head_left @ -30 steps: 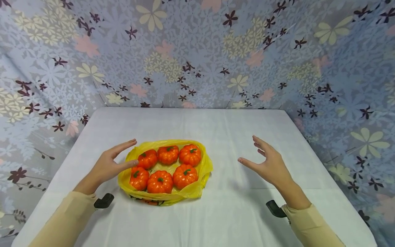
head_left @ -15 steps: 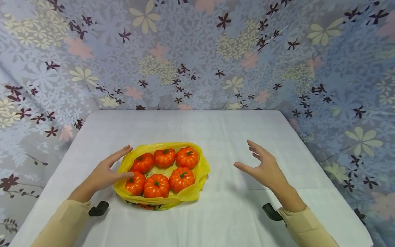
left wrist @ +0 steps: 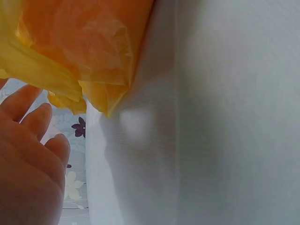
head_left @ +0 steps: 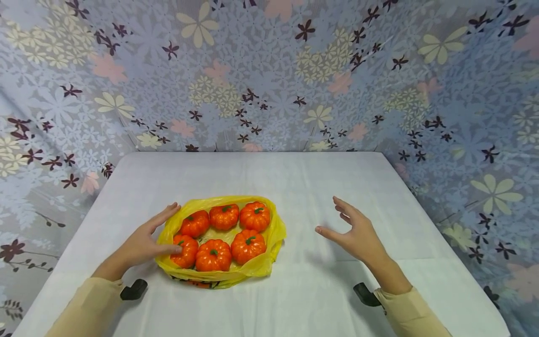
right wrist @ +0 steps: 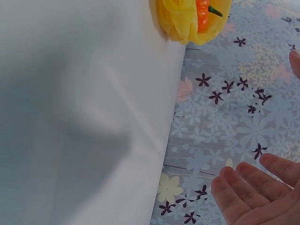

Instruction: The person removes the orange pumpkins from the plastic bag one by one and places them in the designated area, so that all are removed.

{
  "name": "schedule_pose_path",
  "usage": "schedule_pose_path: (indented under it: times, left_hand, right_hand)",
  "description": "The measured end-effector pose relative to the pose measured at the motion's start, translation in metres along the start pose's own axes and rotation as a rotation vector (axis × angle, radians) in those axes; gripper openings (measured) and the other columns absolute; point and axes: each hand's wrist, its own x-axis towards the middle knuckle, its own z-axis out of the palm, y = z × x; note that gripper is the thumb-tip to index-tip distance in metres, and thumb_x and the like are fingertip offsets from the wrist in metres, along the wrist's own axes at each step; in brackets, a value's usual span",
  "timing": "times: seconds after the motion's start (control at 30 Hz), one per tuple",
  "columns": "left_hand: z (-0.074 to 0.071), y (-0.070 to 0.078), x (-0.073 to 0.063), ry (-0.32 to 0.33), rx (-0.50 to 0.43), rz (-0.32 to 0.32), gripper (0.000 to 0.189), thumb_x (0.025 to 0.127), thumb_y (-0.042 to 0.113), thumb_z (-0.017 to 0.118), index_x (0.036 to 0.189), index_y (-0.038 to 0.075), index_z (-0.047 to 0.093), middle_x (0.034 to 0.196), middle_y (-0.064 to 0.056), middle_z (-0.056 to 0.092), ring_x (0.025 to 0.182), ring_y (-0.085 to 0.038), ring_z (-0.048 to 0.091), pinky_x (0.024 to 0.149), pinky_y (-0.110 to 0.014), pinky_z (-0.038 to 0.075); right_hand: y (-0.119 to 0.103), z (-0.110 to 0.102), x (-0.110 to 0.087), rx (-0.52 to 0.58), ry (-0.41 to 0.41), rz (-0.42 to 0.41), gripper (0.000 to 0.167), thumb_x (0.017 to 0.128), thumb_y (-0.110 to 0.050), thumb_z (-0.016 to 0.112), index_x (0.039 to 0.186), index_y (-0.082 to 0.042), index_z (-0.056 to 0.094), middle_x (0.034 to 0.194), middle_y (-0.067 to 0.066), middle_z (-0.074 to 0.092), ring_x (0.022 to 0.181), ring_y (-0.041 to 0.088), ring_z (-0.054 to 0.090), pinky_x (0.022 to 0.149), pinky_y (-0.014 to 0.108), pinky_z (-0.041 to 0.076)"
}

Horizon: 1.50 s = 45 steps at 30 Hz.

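Observation:
A yellow plastic bag (head_left: 263, 262) lies open on the white table (head_left: 320, 290), holding several small orange pumpkins (head_left: 213, 254) with green stems. My left hand (head_left: 145, 239) rests against the bag's left side with straight fingers, its thumb touching the near-left pumpkin (head_left: 185, 250). The left wrist view shows the bag (left wrist: 70, 51) close above the fingers (left wrist: 33, 126). My right hand (head_left: 351, 229) hovers open over the table, right of the bag and apart from it. In the right wrist view its fingers (right wrist: 255, 187) are spread and the bag (right wrist: 187, 18) sits far off.
A floral cloth (head_left: 269, 70) hangs behind and beside the table. Black wrist mounts (head_left: 134, 289) sit by both cuffs. The table's edges are near on the left and right.
My left hand has sunk and moved in onto the bag's left side. My right hand has drifted a little left and down toward the bag.

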Motion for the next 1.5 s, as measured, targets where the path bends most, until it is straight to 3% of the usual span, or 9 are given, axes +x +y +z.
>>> schedule_pose_path:
  times: [0.5,0.97,1.23,1.5]
  left_hand:
    - [0.003,-0.010,-0.006,-0.013,-0.035,0.077,0.097,0.079,0.027,0.087,0.159,0.021,0.033,0.166,-0.012,0.018,0.150,-0.045,0.012,0.105,-0.081,0.012]
    - [0.001,-0.004,-0.008,-0.020,-0.005,0.077,0.103,0.075,0.028,0.090,0.160,0.019,0.031,0.166,-0.016,0.018,0.149,-0.047,0.012,0.104,-0.081,0.014]
    - [0.002,-0.008,-0.007,-0.024,0.023,0.045,0.104,0.076,0.034,0.089,0.160,0.023,0.030,0.167,-0.012,0.017,0.150,-0.044,0.012,0.105,-0.080,0.015]
    - [0.004,-0.010,-0.008,-0.021,0.007,0.043,0.104,0.075,0.034,0.089,0.160,0.022,0.031,0.167,-0.012,0.017,0.151,-0.043,0.010,0.105,-0.080,0.014]
  right_hand:
    - [-0.007,0.019,-0.002,0.067,-0.031,-0.023,0.096,0.078,-0.053,0.084,0.153,-0.010,0.042,0.154,0.006,0.045,0.136,0.027,0.048,0.108,0.041,0.043]
    - [-0.019,0.040,0.002,0.111,-0.081,-0.047,0.094,0.075,-0.056,0.084,0.151,-0.014,0.047,0.150,0.005,0.050,0.135,0.025,0.049,0.109,0.042,0.043]
    - [-0.028,0.051,0.004,0.125,-0.107,-0.054,0.092,0.075,-0.057,0.084,0.149,-0.015,0.049,0.147,0.003,0.052,0.133,0.024,0.051,0.109,0.041,0.043]
    - [-0.035,0.065,0.004,0.211,-0.141,-0.080,0.085,0.077,-0.044,0.088,0.147,-0.012,0.051,0.147,0.001,0.052,0.133,0.026,0.051,0.108,0.039,0.044]
